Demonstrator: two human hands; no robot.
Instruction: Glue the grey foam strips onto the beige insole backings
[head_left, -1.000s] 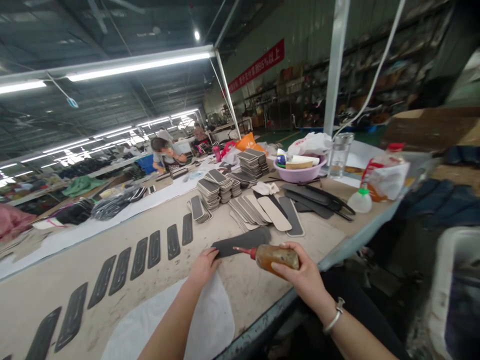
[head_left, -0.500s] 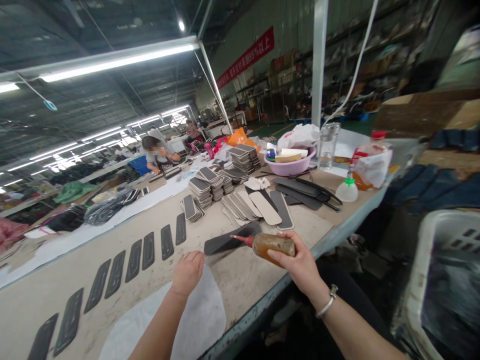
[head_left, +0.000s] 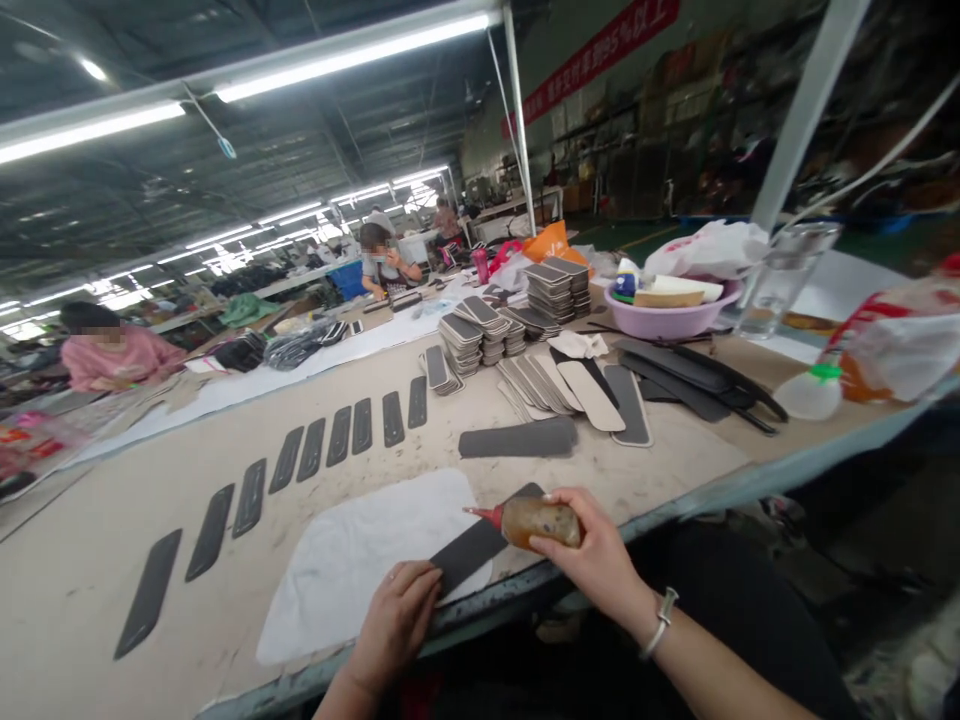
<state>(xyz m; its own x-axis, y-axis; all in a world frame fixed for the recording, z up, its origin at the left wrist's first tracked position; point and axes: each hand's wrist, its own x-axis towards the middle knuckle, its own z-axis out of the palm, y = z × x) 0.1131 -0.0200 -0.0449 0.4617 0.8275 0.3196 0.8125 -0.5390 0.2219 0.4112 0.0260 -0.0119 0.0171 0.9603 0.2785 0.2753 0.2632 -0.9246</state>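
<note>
- The dark strip (head_left: 480,542) slants above the white cloth (head_left: 337,560) near the table's edge, its far end toward 1 o'clock.
- At its 8 o'clock end, the left hand (head_left: 405,615) has its fingers curled over the strip, gripping it; the thumb is hidden.
- At 3 o'clock, the right hand (head_left: 600,550) is wrapped partway round an amber bottle (head_left: 540,523), its red nozzle pointing to 9 o'clock.
- A row of dark pieces (head_left: 249,497) runs from 9 to 11 o'clock.
- Around 1 o'clock lie pale strips (head_left: 592,395); beyond, a purple basin (head_left: 664,320).
</note>
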